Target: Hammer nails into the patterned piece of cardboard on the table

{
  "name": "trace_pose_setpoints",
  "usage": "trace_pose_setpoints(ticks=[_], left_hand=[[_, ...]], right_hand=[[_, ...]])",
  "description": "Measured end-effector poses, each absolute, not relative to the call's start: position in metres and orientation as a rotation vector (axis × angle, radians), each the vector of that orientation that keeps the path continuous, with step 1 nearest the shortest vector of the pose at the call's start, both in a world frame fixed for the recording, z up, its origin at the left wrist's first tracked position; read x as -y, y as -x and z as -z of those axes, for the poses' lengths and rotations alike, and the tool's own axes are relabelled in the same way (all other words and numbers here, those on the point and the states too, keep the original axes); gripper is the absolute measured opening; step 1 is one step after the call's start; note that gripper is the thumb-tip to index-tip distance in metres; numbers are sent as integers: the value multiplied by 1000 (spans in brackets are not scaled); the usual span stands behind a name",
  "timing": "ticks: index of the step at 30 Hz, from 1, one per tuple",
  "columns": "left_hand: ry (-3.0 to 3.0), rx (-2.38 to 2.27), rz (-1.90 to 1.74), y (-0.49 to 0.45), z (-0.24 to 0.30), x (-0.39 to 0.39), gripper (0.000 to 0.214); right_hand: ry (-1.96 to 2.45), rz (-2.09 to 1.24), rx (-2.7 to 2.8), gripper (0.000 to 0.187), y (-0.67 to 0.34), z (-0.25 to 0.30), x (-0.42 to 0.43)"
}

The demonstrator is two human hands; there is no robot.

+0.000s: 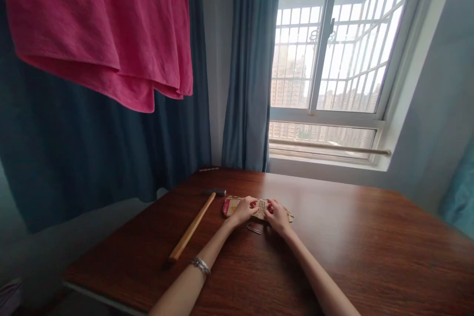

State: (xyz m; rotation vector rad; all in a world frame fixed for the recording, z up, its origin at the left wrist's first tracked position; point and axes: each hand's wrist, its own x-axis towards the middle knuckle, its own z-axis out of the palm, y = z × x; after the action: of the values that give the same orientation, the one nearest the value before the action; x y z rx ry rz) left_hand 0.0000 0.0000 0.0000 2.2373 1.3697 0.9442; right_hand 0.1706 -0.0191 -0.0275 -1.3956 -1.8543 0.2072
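A flat, long beige piece with rounded ends [261, 207] lies on the table, red and yellow at its left end and dark-patterned in the middle. What kind of thing it is I cannot make out. My left hand [244, 211] rests over its left half, fingers curled and thumb and fingertips pinched together. Over the right half is my right hand [278, 216], closed in a similar pinch. Anything between the fingertips is too small to name. Just in front of the piece lie a few thin silvery metal pins or nails [254, 230].
A hammer [194, 227] with a wooden handle lies left of my hands, its dark head away from me. Small pale round things [209, 169] sit at the table's [351, 237] far left corner. A pink towel [111, 29] hangs at upper left, before blue curtains [248, 69]. A window stands behind.
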Motion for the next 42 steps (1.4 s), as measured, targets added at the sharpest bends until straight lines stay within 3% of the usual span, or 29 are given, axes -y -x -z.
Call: trace_pose_setpoints(ticks=[16,42], left_hand=[[-2255,-1459,-1012,-13,12,-6,18],[-1820,-1418,-1076,-17,7,-12,27]], right_hand=[[1539,-90,1905,23,-163,26,24],[1497,-236,1813,25,-166,22,23]])
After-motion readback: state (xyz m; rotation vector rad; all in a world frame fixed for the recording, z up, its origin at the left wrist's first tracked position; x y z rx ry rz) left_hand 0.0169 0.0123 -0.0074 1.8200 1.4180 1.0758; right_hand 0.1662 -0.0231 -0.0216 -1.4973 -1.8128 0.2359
